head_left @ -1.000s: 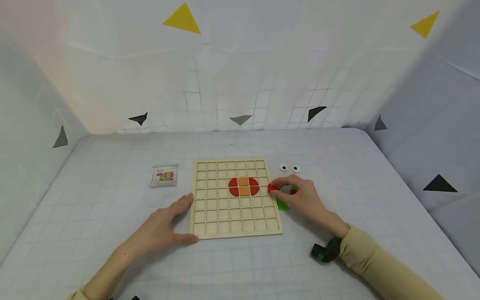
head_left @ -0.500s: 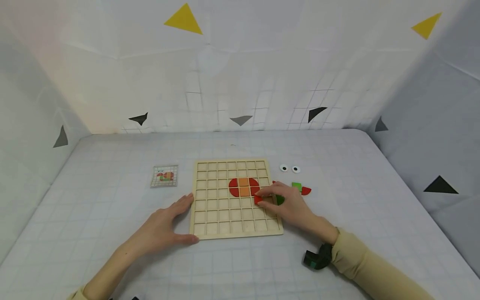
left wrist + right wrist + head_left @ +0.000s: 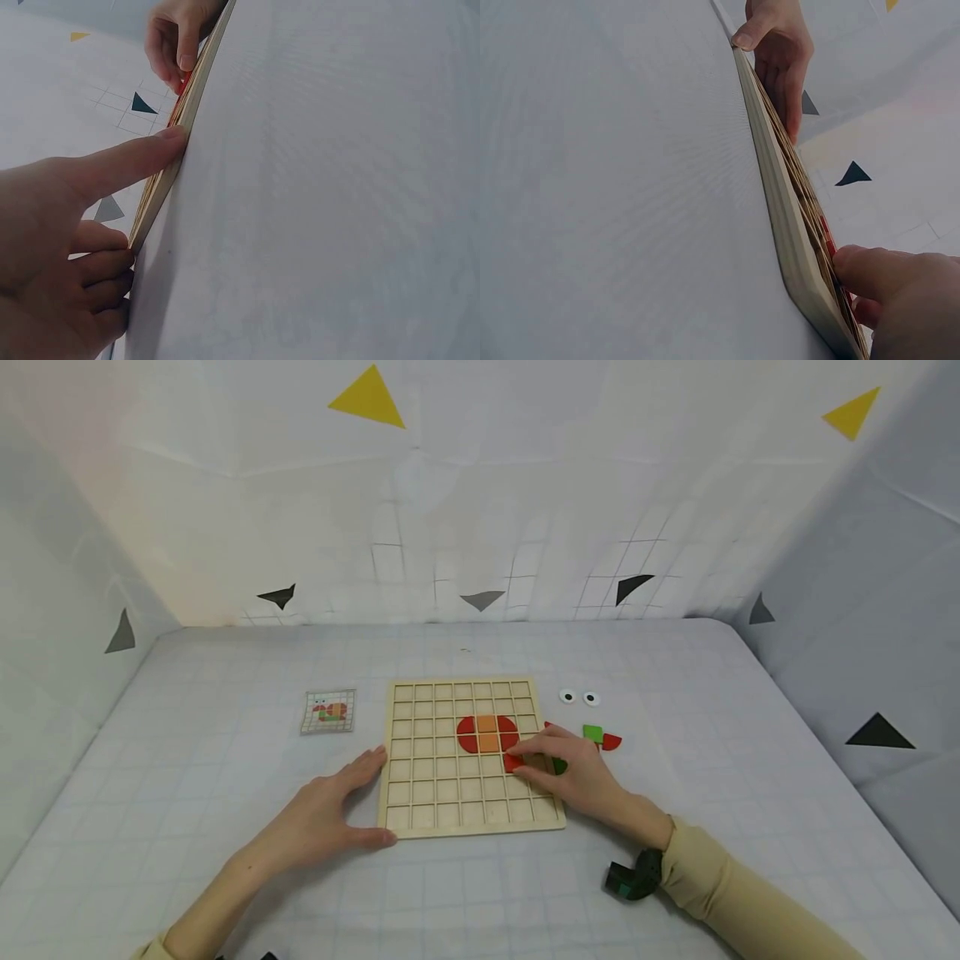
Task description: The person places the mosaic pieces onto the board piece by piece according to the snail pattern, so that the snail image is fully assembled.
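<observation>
A wooden grid board [image 3: 447, 791] lies on the table in the head view. My left hand [image 3: 322, 814] rests along its left edge, fingers spread, with the thumb at the near corner. Over the board's right part, my right hand [image 3: 576, 768] pinches a red tile [image 3: 512, 763] between thumb and fingertips. That tile sits right at a cell just below the oval made of orange squares [image 3: 487, 742] and red rounded pieces [image 3: 467, 734]. In the right wrist view the thumb [image 3: 866, 271] is close over the grid; the fingers partly hide the tile.
Right of the board lie a green square [image 3: 592, 734], a red quarter-round [image 3: 611, 742], a dark green piece [image 3: 559, 766] partly behind the right hand, and two googly eyes [image 3: 580, 697]. A small picture card [image 3: 327, 713] lies at the board's left.
My right hand has brought the red tile leftward from beside the board onto the grid, uncovering the loose pieces, then shifted it slightly further left. The left hand has stayed put.
</observation>
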Action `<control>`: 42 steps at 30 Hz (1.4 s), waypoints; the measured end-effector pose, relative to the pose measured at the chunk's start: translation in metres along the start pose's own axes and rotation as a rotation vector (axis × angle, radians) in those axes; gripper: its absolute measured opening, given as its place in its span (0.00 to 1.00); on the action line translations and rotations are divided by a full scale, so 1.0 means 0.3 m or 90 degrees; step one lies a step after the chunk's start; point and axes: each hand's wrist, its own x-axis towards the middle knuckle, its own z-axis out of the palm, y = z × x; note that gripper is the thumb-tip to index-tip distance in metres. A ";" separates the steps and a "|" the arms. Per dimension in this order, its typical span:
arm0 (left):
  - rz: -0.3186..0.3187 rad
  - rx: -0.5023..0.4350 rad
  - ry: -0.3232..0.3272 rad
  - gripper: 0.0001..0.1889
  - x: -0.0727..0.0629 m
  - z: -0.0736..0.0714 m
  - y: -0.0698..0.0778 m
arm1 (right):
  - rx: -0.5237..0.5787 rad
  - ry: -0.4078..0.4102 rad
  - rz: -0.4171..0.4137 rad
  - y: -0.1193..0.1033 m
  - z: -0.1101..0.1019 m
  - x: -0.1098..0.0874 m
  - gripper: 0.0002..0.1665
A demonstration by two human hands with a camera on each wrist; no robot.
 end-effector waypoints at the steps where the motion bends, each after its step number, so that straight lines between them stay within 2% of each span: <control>1: 0.001 0.001 0.001 0.57 0.000 0.000 0.000 | 0.003 0.002 -0.005 0.002 0.001 0.001 0.17; 9: 0.011 0.008 0.004 0.57 -0.001 0.000 -0.001 | 0.020 0.010 -0.028 0.011 0.003 0.003 0.16; 22: 0.012 0.006 0.001 0.57 0.002 0.000 -0.004 | 0.028 0.013 -0.029 0.009 -0.003 0.005 0.15; 37: 0.008 0.002 0.000 0.57 0.000 0.000 -0.004 | 0.017 0.006 -0.002 0.009 -0.002 0.001 0.15; 42: 0.011 0.001 0.003 0.57 -0.001 0.002 -0.005 | -0.003 0.010 0.011 0.002 -0.043 0.011 0.14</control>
